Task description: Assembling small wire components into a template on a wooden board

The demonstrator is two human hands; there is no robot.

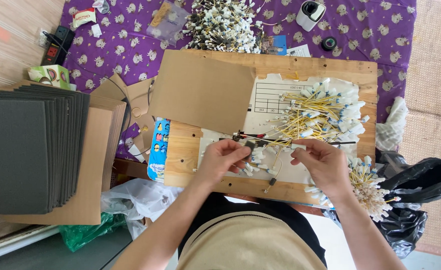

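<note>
Both hands work over a wooden board [310,67] lying on a purple patterned cloth [370,30]: the left hand [222,157] pinches a small dark block [250,146] between thumb and fingers, and the right hand [322,162] is closed on a thin yellow wire [275,143] that runs between them. Largest nearby is a stack of dark grey foam sheets [23,150] at the left, resting on brown cardboard [93,170]. A tan cardboard sheet [200,90] covers the board's upper left corner. White paper with a printed grid [273,97] lies beneath a heap of yellow wires with white ends [325,112]. A black plastic bag [415,182] sits right. Smallest, a green-and-white carton [50,75] stands at upper left.
</note>
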